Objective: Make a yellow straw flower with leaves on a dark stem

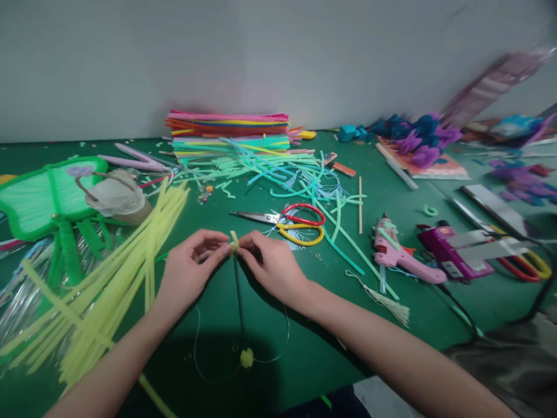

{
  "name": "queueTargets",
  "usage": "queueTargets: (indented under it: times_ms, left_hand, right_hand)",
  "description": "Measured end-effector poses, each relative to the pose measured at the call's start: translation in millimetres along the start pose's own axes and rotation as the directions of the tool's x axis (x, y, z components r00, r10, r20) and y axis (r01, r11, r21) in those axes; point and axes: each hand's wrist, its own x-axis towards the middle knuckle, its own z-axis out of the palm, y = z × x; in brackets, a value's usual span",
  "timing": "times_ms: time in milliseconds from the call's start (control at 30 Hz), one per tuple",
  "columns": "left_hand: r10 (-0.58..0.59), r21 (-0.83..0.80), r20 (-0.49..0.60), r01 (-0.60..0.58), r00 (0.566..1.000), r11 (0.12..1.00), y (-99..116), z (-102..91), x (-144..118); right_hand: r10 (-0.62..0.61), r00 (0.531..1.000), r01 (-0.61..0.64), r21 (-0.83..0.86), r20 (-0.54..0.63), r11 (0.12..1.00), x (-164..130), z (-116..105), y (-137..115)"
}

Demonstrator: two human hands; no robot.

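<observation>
Over the middle of the green table, my left hand (194, 255) and my right hand (272, 261) meet, fingertips pinching a small yellow pipe cleaner piece (234, 241) between them. A thin dark stick (239, 296) runs down from just below the fingers. Closer to me lies a small yellow fuzzy ball (246, 357), with a fine clear thread (195, 342) looping from it up toward both hands. Scissors (278, 219) with red and yellow handles lie just beyond my right hand. A loose bundle of yellow pipe cleaners (117, 290) spreads beside my left forearm.
Stacked coloured pipe cleaners (230, 133) lie against the wall, with loose blue-green stems (300, 174) before them. On the right are a pink glue gun (404, 258), a purple tool (452, 252) and a cream tassel (387, 302). A green fuzzy shape (52, 194) stands at left.
</observation>
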Motion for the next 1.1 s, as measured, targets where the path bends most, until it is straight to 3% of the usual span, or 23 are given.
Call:
queueTargets:
  times_ms: [267, 433, 700, 933, 1100]
  left_hand:
    - [-0.007, -0.059, 0.061, 0.01, 0.998, 0.998, -2.3, -3.0, 5.6]
    - [-0.016, -0.055, 0.062, 0.02, 0.998, 0.998, -3.6, -2.8, 6.0]
    - [0.012, -0.054, 0.106, -0.006, 0.994, 0.999, -2.0, -4.1, 2.4]
    - [0.111, 0.121, 0.068, -0.118, 0.992, 0.986, -0.6, -1.5, 0.3]
    - [0.113, 0.099, 0.068, -0.12, 0.991, 0.988, 0.6, -0.3, 0.6]
  right_hand:
    - [-0.046, 0.999, 0.045, -0.061, -0.01, 0.997, 1.2, 1.0, -0.7]
    - [0.001, 1.0, -0.001, -0.033, 0.0, 0.999, 2.1, 1.1, -0.9]
    - [-0.035, 0.999, 0.035, -0.027, -0.005, 0.999, 1.2, -0.7, 1.7]
    - [0.0, 1.0, 0.0, 0.027, 0.002, 1.0, 2.7, -1.5, -0.2]
    - [0.029, 1.0, -0.029, 0.098, 0.006, 0.995, 3.8, -1.4, -0.7]
